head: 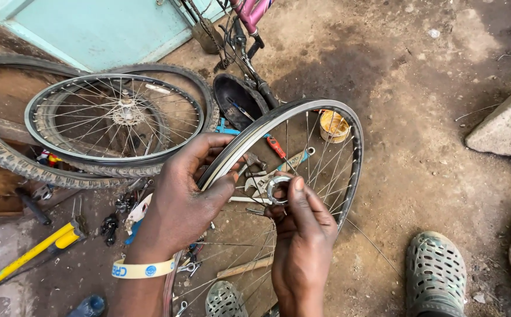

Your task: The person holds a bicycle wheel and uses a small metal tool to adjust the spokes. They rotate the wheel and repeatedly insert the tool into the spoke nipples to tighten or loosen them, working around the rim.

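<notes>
Left hand [182,196] gripped the bicycle rim [349,126], fingers curled over its near edge and thumb pressed against the inner face; a pale yellow wristband [141,269] sat on that wrist. The rim stood upright on the dirt ground [420,135], its spokes fanning down toward the person's feet. Right hand [302,235] was raised just beside the left, inside the hoop, pinching a small silver metal ring [278,189] between thumb and forefinger; the remaining fingers were folded in. The ring sat close to the rim's inner edge, not clearly touching it. Seen through the spokes: wrenches [258,183] lying together, a red-handled screwdriver [275,147] and a small yellow tub [333,125]. To the left, a second spoked wheel [114,117] rested on loose tyres [9,158] against a pale blue wall. A yellow pump [32,253] lay at lower left. Grey perforated clogs [435,273] covered the feet. Large stones [505,126] lay at right.
</notes>
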